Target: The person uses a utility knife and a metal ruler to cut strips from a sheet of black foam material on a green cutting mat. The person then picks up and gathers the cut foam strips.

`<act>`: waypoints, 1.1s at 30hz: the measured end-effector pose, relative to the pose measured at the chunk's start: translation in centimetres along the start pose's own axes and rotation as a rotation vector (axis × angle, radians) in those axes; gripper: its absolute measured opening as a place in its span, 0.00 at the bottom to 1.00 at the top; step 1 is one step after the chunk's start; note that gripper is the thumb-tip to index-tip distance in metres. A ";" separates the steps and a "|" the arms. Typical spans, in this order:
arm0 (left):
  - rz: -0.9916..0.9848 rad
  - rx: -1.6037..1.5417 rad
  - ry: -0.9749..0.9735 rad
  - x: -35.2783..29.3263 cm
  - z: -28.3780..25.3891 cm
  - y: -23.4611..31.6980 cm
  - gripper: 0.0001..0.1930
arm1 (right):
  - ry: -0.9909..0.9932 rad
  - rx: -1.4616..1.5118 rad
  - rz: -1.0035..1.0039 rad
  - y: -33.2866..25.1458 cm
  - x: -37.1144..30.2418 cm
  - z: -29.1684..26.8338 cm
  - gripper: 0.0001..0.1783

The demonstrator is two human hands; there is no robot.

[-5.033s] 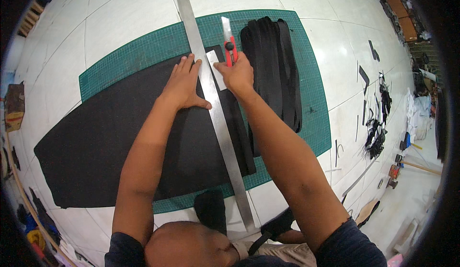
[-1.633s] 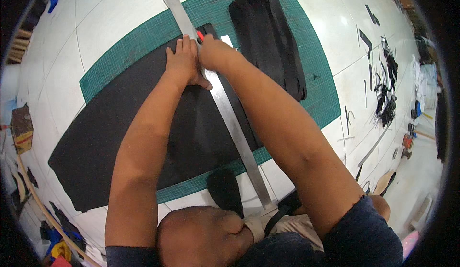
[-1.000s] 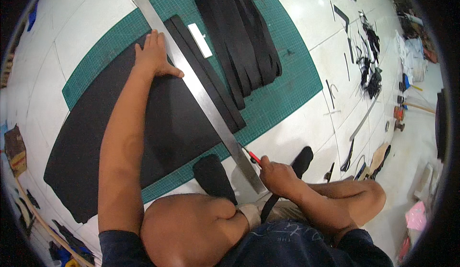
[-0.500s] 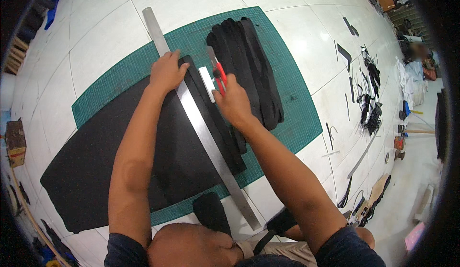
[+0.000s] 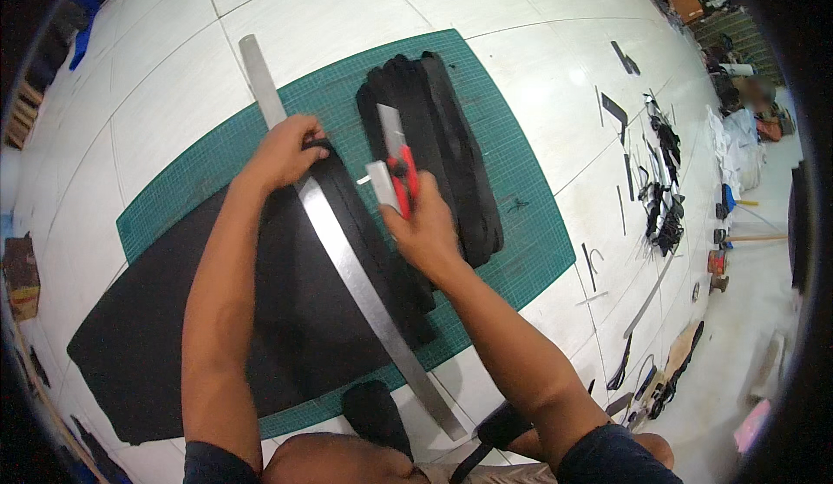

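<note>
My right hand (image 5: 425,223) is closed round a red utility knife (image 5: 404,170) with a wide blade pointing away from me. Against the knife, by my thumb, is a small whitish flat bar (image 5: 381,187), which looks held along with it. My left hand (image 5: 288,150) pinches the far end of a black fabric strip (image 5: 343,184). That hand rests over a long steel ruler (image 5: 347,263), which lies slanted across a large black fabric sheet (image 5: 217,280). Beneath everything is a green cutting mat (image 5: 529,232).
A stack of black strips (image 5: 464,158) lies on the mat, right of the knife. Black scraps (image 5: 664,189) and thin offcuts are strewn on the white tiled floor (image 5: 521,76) at right. Tools (image 5: 664,375) lie at the lower right. My knee is close to the mat's near edge.
My left hand has come off its flat press on the ruler and now pinches the strip's end. The knife and whitish bar have been raised off the mat by my right hand.
</note>
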State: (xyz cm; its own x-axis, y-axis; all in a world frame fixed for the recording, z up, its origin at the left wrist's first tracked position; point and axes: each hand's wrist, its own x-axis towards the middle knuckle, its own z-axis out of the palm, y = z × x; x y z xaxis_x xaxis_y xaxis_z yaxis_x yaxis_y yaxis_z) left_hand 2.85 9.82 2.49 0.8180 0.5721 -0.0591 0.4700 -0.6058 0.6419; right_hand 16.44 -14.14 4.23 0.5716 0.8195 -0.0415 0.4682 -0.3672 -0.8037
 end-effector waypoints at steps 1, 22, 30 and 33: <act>0.011 -0.064 -0.008 -0.8 -0.9 1.5 0.15 | 0.015 -0.012 0.036 0.1 -1.1 -2.1 0.24; 0.063 0.093 0.336 14.8 6.9 5.8 0.41 | -0.219 -0.618 0.471 10.6 -23.8 -39.1 0.21; -0.513 -0.096 -0.129 -1.8 8.0 9.3 0.51 | -0.144 -0.418 0.221 14.1 -19.4 -38.6 0.21; -0.663 -0.121 -0.311 -5.7 9.2 13.0 0.54 | -0.128 -0.096 0.291 16.1 -17.2 -34.3 0.23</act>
State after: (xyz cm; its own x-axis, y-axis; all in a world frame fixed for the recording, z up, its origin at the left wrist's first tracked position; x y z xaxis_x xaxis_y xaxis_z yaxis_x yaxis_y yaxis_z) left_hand 7.40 -6.42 4.15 0.4401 0.6026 -0.6658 0.8727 -0.1124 0.4751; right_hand 37.25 -49.27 12.32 0.6039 0.7207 -0.3405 0.3625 -0.6288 -0.6879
